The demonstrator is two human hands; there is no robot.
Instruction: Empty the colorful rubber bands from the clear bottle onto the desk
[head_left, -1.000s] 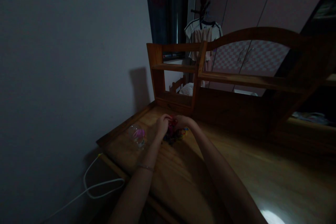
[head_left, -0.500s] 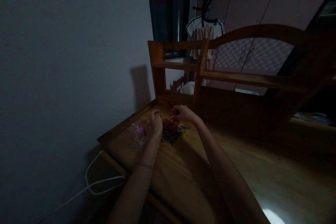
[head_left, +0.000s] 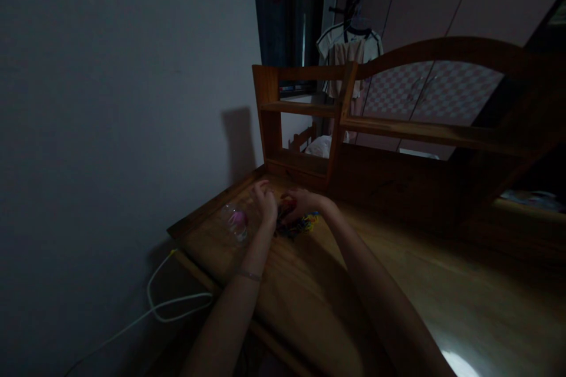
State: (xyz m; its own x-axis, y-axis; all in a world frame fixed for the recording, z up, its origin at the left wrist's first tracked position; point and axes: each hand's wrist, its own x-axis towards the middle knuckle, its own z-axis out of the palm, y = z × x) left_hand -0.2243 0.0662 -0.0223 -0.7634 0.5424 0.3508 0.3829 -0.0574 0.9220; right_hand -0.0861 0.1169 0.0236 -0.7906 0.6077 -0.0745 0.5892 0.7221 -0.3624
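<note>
A small heap of thin multicoloured strands [head_left: 305, 224], in blue, yellow, red and dark tones, lies on the wooden desk. My right hand [head_left: 303, 203] reaches over it from the right, thumb and fingers apart around its upper part, where some red shows. On the heap's left side is my left hand [head_left: 265, 203], its fingers loosely bent and apart, with nothing visible in them. Left of that hand lies a clear plastic container or wrapping [head_left: 230, 212] with a pink-purple object [head_left: 239, 219] at it. The dim light hides finer detail.
The wooden desktop [head_left: 424, 271] meets a wall [head_left: 132, 100] on the left. A wooden shelf unit [head_left: 305, 109] rises along its back. A white cord [head_left: 177, 304] loops beside the desk's left edge. Clothes [head_left: 349, 59] hang behind the shelves.
My right hand has lowered from a pinch above the heap to spread fingers over it. My left hand stays beside the heap. The view has shifted slightly.
</note>
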